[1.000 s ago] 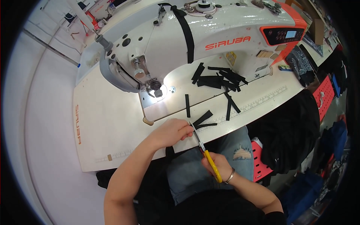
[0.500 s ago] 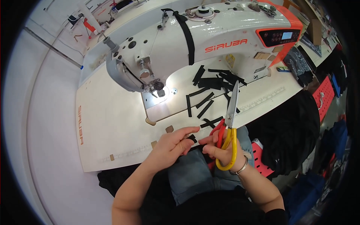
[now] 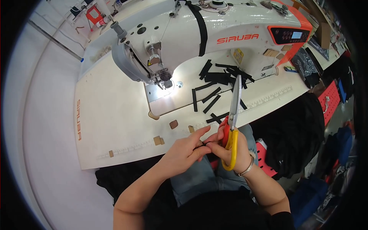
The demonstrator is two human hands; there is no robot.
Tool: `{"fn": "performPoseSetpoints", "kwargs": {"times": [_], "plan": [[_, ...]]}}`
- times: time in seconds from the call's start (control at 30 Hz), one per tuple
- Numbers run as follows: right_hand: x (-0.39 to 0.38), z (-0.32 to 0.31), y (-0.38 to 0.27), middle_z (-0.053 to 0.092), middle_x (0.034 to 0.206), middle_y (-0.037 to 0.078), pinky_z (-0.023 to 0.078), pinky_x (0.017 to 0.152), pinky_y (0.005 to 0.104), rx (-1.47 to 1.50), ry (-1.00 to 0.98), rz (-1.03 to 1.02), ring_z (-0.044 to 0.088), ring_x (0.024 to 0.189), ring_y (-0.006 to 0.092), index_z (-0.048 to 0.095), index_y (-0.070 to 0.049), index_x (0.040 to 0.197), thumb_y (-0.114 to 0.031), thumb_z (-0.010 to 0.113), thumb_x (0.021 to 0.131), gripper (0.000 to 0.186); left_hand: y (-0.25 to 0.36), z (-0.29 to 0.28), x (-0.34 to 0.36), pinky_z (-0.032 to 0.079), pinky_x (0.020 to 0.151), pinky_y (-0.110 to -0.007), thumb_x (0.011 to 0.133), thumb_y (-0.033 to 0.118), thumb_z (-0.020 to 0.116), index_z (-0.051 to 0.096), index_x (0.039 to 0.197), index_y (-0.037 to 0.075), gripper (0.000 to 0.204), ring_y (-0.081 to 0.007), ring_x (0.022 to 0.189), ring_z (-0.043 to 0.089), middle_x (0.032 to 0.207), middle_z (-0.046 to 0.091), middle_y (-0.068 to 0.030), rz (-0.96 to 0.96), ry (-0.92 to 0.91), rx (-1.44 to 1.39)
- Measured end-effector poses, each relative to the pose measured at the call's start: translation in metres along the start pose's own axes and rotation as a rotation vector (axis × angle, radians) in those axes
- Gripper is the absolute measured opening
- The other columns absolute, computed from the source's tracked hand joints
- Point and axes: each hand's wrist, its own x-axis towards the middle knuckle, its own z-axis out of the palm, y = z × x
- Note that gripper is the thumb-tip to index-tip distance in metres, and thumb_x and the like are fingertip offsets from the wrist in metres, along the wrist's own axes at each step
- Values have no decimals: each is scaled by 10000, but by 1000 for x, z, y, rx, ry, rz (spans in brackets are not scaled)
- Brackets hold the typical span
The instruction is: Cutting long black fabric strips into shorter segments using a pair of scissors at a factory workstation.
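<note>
My left hand [image 3: 184, 152] is closed, its thumb and fingers pinching a small black fabric strip [image 3: 204, 145] at the table's front edge. Most of that strip is covered by fingers. My right hand [image 3: 234, 150] holds scissors [image 3: 235, 103] with one red and one yellow handle, the blades pointing up and away over the table. The right thumb and a finger also meet the strip, touching the left fingertips. Beyond the hands, several loose black strips [image 3: 211, 104] lie on the sewing table [image 3: 115, 115], with a thicker heap of black pieces [image 3: 218, 78] beside the blades.
A white sewing machine [image 3: 184, 50] with a lit needle area stands across the table. Black cloth [image 3: 285, 134] hangs at the right of the table edge, near a red perforated panel [image 3: 330, 102]. Small brown pads [image 3: 156, 140] sit along the printed ruler.
Both hands have come together, and the right fingers now meet the strip in the left. The scissors have turned slightly more upright. The whole view has shifted a little.
</note>
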Motion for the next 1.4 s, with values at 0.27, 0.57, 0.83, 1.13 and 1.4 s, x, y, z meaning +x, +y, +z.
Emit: {"fn": "performPoseSetpoints", "kwargs": {"times": [0.27, 0.57, 0.83, 1.13, 1.4], "plan": [[5, -14, -6, 577, 765, 74, 466, 672, 222, -326, 90, -35, 611, 806, 152, 394, -46, 819, 90, 628, 710, 292, -21, -9, -14, 411, 570, -290, 873, 217, 485, 557, 911, 7, 226, -193, 571, 512, 597, 520, -77, -93, -32, 47], [17, -14, 3, 583, 715, 57, 470, 621, 226, -409, 145, -16, 621, 734, 136, 419, -31, 813, 50, 650, 705, 268, -33, -28, -18, 423, 591, -268, 885, 210, 467, 545, 823, -6, 238, -151, 644, 561, 641, 552, -55, -201, -70, 105], [53, -24, 0, 561, 726, 217, 435, 605, 428, -1025, 83, -28, 543, 701, 398, 491, -2, 842, -243, 630, 759, 291, -58, -28, 7, 440, 643, -349, 847, 211, 495, 599, 795, 29, 216, -303, 715, 569, 739, 600, -137, -81, 66, 502], [34, -58, -16, 514, 652, 21, 423, 542, 215, -721, 175, -58, 507, 608, 67, 476, -33, 778, -92, 692, 702, 237, -53, -31, 17, 429, 612, -348, 845, 213, 493, 612, 790, 38, 218, -288, 672, 569, 679, 587, -132, -143, 50, 480], [-75, -56, 40, 514, 677, 30, 427, 598, 267, -199, -165, 239, 521, 621, 143, 491, -49, 944, -446, 644, 744, 470, -47, -28, 23, 427, 599, -342, 852, 218, 476, 611, 788, 40, 232, -267, 645, 567, 655, 584, -120, -157, 19, 485]]}}
